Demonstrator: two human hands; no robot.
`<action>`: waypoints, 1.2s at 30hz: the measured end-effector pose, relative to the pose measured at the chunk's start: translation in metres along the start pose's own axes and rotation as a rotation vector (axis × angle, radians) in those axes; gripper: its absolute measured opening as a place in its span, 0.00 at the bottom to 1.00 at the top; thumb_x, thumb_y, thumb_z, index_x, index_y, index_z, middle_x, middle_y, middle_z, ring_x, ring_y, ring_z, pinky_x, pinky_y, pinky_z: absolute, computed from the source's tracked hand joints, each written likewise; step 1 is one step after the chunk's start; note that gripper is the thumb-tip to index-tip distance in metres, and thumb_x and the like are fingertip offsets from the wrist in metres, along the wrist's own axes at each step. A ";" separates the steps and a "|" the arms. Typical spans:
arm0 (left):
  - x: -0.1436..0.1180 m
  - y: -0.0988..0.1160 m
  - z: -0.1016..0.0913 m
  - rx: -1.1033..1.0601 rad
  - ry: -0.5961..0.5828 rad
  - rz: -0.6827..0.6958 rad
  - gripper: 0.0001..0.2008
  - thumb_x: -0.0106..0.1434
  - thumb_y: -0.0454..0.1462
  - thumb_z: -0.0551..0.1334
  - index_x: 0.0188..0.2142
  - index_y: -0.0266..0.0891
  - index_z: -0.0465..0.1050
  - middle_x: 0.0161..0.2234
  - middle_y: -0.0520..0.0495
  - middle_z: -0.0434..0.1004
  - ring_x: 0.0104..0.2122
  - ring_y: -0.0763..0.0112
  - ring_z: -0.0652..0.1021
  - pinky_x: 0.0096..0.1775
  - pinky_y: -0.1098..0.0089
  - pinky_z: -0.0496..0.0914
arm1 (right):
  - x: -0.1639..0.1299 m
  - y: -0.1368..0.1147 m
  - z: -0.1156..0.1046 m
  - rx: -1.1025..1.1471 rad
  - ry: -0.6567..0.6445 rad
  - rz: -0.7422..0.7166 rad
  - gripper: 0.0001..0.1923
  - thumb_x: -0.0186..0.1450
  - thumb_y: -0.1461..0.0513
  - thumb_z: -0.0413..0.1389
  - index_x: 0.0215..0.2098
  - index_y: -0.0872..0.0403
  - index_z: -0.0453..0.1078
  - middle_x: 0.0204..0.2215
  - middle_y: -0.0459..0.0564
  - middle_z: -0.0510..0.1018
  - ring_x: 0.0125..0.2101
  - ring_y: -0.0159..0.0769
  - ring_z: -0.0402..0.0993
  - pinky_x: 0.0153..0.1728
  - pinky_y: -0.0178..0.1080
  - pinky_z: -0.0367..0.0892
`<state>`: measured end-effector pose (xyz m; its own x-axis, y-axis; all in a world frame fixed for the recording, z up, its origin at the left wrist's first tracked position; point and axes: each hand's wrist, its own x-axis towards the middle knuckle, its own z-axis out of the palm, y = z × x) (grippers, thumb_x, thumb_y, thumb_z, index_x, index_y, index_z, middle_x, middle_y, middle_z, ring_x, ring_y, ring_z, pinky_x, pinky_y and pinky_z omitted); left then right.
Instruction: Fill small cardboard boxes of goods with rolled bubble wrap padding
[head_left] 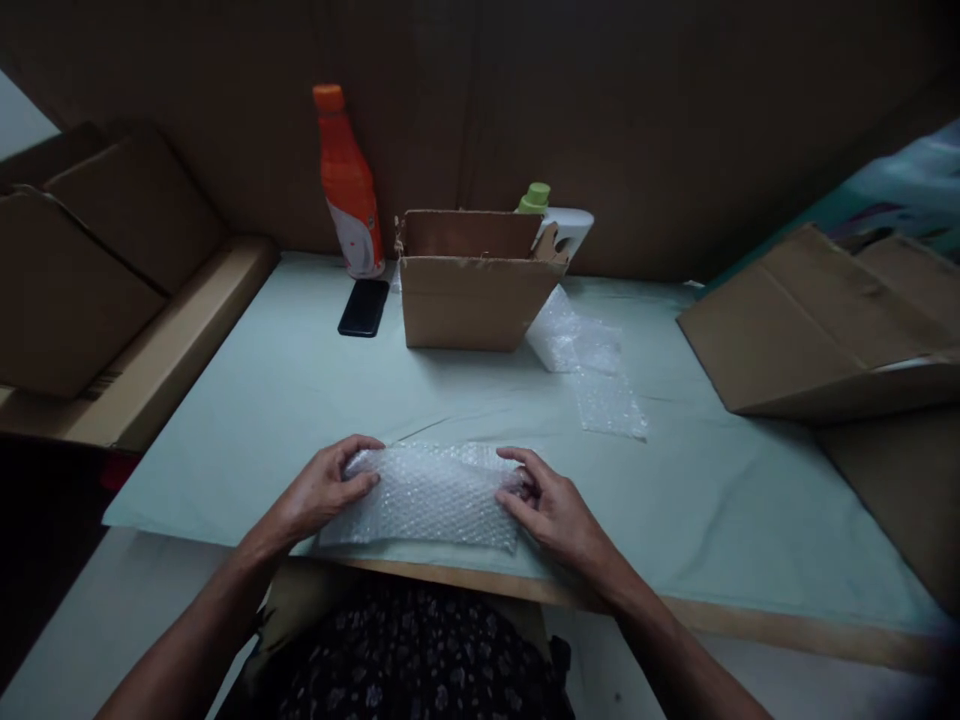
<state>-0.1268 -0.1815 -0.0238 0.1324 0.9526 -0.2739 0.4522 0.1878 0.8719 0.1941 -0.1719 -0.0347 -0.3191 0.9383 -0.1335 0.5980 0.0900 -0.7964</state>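
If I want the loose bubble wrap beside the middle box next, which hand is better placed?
Likely the right hand: it's nearer the loose bubble wrap, which lies on that side. The left hand is farther off. Both hold the front wrap.

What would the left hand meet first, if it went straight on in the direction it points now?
The left hand touches the bubble wrap, so that comes first; beyond it, the right hand seems roughly in line, though depth is unclear.
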 end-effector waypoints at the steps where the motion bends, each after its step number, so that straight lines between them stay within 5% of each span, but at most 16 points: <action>1: 0.002 -0.003 -0.002 0.084 0.020 0.001 0.21 0.58 0.46 0.62 0.49 0.40 0.74 0.38 0.47 0.78 0.37 0.63 0.76 0.37 0.68 0.69 | 0.004 0.000 0.004 -0.040 0.024 0.000 0.25 0.64 0.58 0.55 0.59 0.53 0.65 0.26 0.43 0.74 0.24 0.34 0.70 0.29 0.37 0.65; 5: 0.008 -0.012 0.001 0.439 0.080 -0.055 0.21 0.61 0.44 0.60 0.53 0.41 0.72 0.33 0.47 0.77 0.34 0.60 0.76 0.38 0.64 0.69 | 0.017 0.000 0.010 -0.358 0.071 0.001 0.28 0.64 0.62 0.54 0.62 0.55 0.65 0.31 0.48 0.80 0.30 0.40 0.76 0.34 0.41 0.66; 9: 0.006 -0.010 0.005 0.676 0.169 0.011 0.26 0.63 0.49 0.61 0.58 0.41 0.69 0.47 0.40 0.74 0.45 0.51 0.76 0.46 0.58 0.69 | 0.018 0.006 -0.008 -0.573 0.150 -0.112 0.23 0.66 0.57 0.56 0.58 0.56 0.70 0.39 0.54 0.81 0.39 0.47 0.76 0.41 0.45 0.65; 14: 0.013 0.002 0.015 0.873 0.027 0.111 0.17 0.62 0.43 0.63 0.48 0.37 0.74 0.45 0.38 0.73 0.47 0.49 0.73 0.48 0.56 0.68 | 0.027 0.015 -0.024 -0.688 0.094 -0.185 0.17 0.65 0.55 0.60 0.49 0.55 0.73 0.44 0.58 0.81 0.44 0.52 0.72 0.44 0.49 0.62; 18: 0.015 0.004 0.025 0.903 0.000 0.164 0.08 0.59 0.35 0.61 0.38 0.37 0.75 0.43 0.37 0.75 0.45 0.50 0.72 0.46 0.55 0.67 | 0.024 0.011 -0.015 -0.601 -0.025 -0.158 0.02 0.65 0.63 0.57 0.34 0.53 0.72 0.34 0.53 0.80 0.38 0.45 0.71 0.41 0.44 0.62; 23: 0.032 0.039 0.012 1.006 -0.017 0.344 0.09 0.54 0.30 0.61 0.35 0.40 0.76 0.43 0.38 0.76 0.47 0.48 0.71 0.52 0.48 0.62 | -0.012 -0.003 -0.002 -0.167 -0.090 -0.086 0.07 0.65 0.62 0.54 0.29 0.52 0.64 0.25 0.44 0.72 0.28 0.34 0.68 0.31 0.36 0.60; 26: 0.069 0.075 0.015 1.144 -0.118 0.547 0.09 0.53 0.28 0.62 0.32 0.40 0.78 0.41 0.39 0.77 0.48 0.49 0.71 0.59 0.45 0.56 | -0.035 -0.006 0.014 0.096 -0.111 0.023 0.05 0.65 0.58 0.55 0.37 0.51 0.67 0.23 0.41 0.70 0.25 0.32 0.67 0.28 0.35 0.60; 28: 0.098 0.092 0.026 1.177 -0.167 0.630 0.11 0.54 0.26 0.61 0.32 0.40 0.79 0.40 0.39 0.77 0.49 0.49 0.71 0.63 0.44 0.51 | -0.047 -0.003 0.024 0.233 -0.090 0.096 0.19 0.65 0.55 0.55 0.52 0.52 0.65 0.27 0.42 0.73 0.27 0.34 0.71 0.29 0.35 0.64; 31: 0.122 0.098 0.043 1.178 -0.158 0.646 0.19 0.53 0.25 0.62 0.43 0.37 0.79 0.50 0.36 0.76 0.56 0.45 0.68 0.65 0.41 0.44 | -0.063 0.004 0.032 0.374 -0.084 0.194 0.39 0.66 0.51 0.55 0.69 0.54 0.49 0.37 0.50 0.78 0.34 0.39 0.77 0.36 0.40 0.71; 33: 0.114 0.088 0.048 1.113 -0.099 0.654 0.29 0.52 0.25 0.63 0.55 0.37 0.72 0.61 0.35 0.68 0.63 0.43 0.62 0.66 0.39 0.42 | -0.073 0.008 0.030 0.403 -0.080 0.238 0.43 0.66 0.50 0.55 0.72 0.54 0.43 0.44 0.57 0.78 0.37 0.40 0.78 0.39 0.43 0.73; 36: 0.063 0.058 0.047 0.860 -0.024 0.681 0.34 0.54 0.26 0.61 0.61 0.40 0.66 0.65 0.36 0.64 0.65 0.46 0.61 0.66 0.40 0.48 | -0.082 0.012 0.023 0.388 -0.114 0.222 0.43 0.66 0.51 0.57 0.73 0.51 0.45 0.51 0.61 0.77 0.40 0.43 0.79 0.44 0.47 0.74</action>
<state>-0.0505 -0.1219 -0.0096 0.6005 0.7870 0.1418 0.7410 -0.6143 0.2714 0.2110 -0.2557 -0.0467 -0.3065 0.8758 -0.3728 0.3483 -0.2612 -0.9002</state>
